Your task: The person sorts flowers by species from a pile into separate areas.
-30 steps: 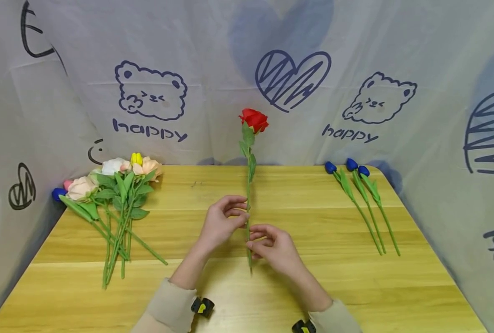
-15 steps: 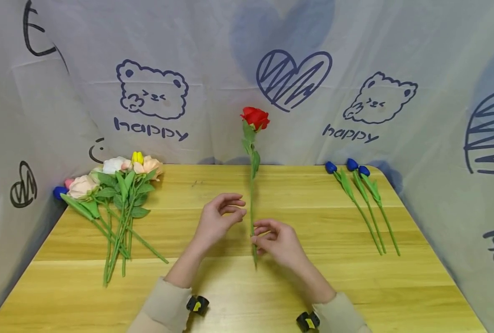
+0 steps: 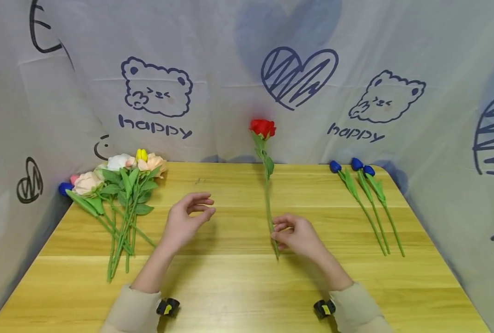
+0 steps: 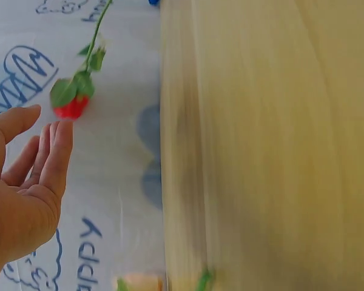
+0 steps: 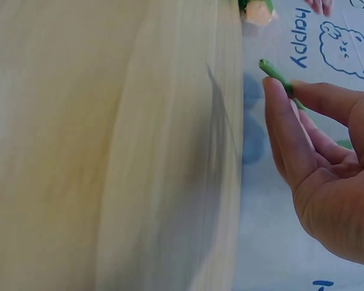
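Observation:
A red rose (image 3: pixel 263 128) with green leaves stands nearly upright above the table, its top leaning slightly left. My right hand (image 3: pixel 299 235) pinches the lower part of its stem between thumb and fingers. In the right wrist view the cut end of the green stem (image 5: pixel 275 74) pokes out past the fingertips. My left hand (image 3: pixel 188 219) hovers over the table left of the rose, fingers loosely bent and holding nothing. The left wrist view has this hand (image 4: pixel 33 176) with thumb and fingers apart, the rose's bloom (image 4: pixel 71 108) behind them.
On the left of the wooden table (image 3: pixel 230 286) lies a pile of mixed flowers (image 3: pixel 126 185), peach, white, yellow, pink and blue, with crossed stems. Three blue tulips (image 3: pixel 365 194) lie at the right. A printed cloth (image 3: pixel 230 101) hangs behind the table.
My left hand has let go of the rose stem and moved left. My right hand has carried the rose to the right, and its bloom now sits a little lower.

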The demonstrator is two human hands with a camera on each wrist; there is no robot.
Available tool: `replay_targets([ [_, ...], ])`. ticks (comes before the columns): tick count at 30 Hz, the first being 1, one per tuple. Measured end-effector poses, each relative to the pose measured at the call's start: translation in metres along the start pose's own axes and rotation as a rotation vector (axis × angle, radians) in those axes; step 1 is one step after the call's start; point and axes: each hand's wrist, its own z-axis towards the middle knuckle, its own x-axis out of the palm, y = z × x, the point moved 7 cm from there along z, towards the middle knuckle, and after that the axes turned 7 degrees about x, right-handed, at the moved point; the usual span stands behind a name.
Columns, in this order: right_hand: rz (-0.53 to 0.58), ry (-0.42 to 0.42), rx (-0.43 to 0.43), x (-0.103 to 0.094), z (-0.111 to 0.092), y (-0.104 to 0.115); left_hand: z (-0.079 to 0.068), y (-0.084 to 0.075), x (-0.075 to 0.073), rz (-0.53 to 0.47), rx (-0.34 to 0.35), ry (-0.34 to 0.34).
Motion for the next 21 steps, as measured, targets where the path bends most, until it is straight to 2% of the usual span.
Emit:
replay_targets([
  [8, -0.053, 0.058, 0.066, -0.004, -0.004, -0.011, -0.013, 0.007, -0.045, 0.189, -0.020, -0.028],
  [16, -0.094, 0.088, 0.108, 0.002, -0.001, -0.017, -0.026, 0.010, -0.087, 0.288, -0.008, -0.030],
  [21, -0.104, 0.096, 0.092, 0.005, 0.003, -0.016, -0.032, 0.014, -0.106, 0.337, -0.007, -0.043],
])
